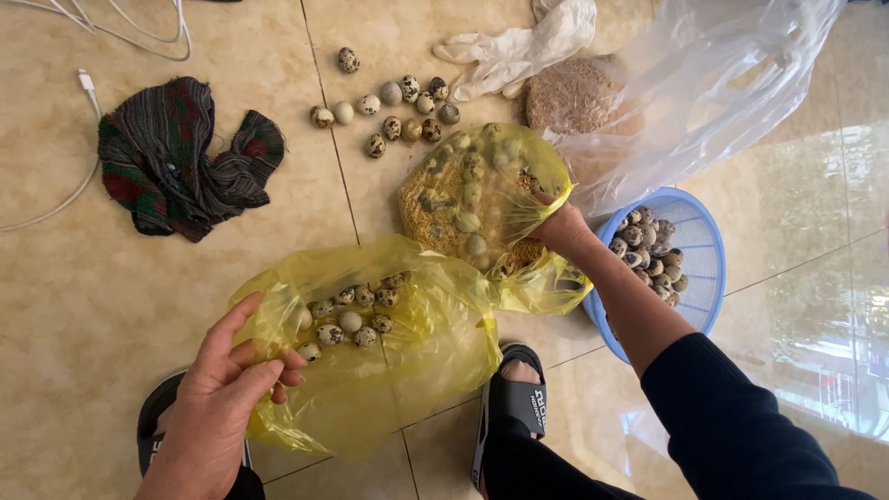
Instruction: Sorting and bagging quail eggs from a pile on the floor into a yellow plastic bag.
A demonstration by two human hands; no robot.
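Left hand (218, 393): pinching the near edge of a yellow plastic bag (370, 370), fingers closing on the film.
Yellow plastic bag: lying open on the tiled floor (74, 296), holding a cluster of speckled quail eggs (347, 315) near its far side.
Right hand (560, 227): reaching into a second yellow bag (472, 199); its fingers are hidden, so I cannot tell whether they are grasping anything.
Second yellow bag: sitting just beyond the first, touching it, filled with husks and eggs.
Blue basket (699, 250): round, perforated, lying under the right forearm, holding more eggs.
Loose eggs (394, 111): lying scattered on the floor beyond the bags.
Clear bag (704, 83): lying crumpled at the far right, beside a pile of husks (569, 97).
Dark striped cloth (181, 157): lying bunched at the far left.
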